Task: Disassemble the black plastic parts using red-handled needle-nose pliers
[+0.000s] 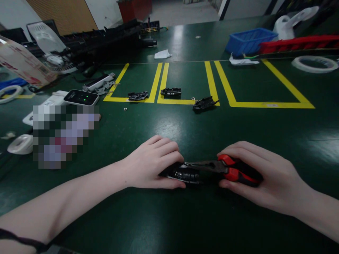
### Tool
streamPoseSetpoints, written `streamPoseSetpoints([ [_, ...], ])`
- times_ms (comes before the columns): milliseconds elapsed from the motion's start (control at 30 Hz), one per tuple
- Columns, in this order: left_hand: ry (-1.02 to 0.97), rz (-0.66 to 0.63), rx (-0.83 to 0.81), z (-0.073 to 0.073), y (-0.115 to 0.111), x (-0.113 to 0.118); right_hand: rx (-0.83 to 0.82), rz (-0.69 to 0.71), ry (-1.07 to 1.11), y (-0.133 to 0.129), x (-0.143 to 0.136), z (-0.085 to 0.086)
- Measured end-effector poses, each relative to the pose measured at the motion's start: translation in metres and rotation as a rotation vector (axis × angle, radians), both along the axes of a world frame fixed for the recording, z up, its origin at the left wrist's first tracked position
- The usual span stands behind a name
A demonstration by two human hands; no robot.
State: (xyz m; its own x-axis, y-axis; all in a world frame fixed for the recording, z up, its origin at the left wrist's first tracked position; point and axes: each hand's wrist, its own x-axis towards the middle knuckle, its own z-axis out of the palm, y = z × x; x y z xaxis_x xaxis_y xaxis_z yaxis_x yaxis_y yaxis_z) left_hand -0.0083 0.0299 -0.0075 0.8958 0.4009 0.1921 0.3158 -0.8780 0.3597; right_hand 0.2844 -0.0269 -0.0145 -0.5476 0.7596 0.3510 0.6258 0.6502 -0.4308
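Near the middle of the green table, my left hand [156,165] is wrapped round a black plastic part [184,174], whose right end shows beyond my fingers. My right hand [259,173] grips long-nose pliers [212,165] by their red and black handles. The pliers' jaws point left and reach the top edge of the black part near my left forefinger. Whether the tips are closed on something there I cannot make out. Three similar black pieces, a left one [138,95], a middle one [171,91] and a right one [205,103], lie farther back.
Yellow tape [270,104] marks out boxes on the green table [164,218]. To the left lie a white device with a black screen [81,97] and a blurred-out object [69,137]. A blue bin [250,40], a red strip [299,44] and a tape roll [315,64] are at back right.
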Motion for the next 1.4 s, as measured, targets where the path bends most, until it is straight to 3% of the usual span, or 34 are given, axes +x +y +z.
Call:
streamPoseSetpoints([
  [600, -0.024, 0.012, -0.017, 0.0004, 0.0009, 0.0002, 0.034, 0.019, -0.033, -0.0001, 0.0012, -0.0036],
  [767, -0.03, 0.016, -0.015, 0.001, 0.0007, -0.0003, 0.034, -0.032, -0.007, -0.002, -0.0018, -0.0012],
  [1400, -0.12, 0.063, 0.05, 0.0003, -0.0017, -0.0031, 0.153, 0.003, -0.085, -0.0019, -0.0002, -0.0009],
])
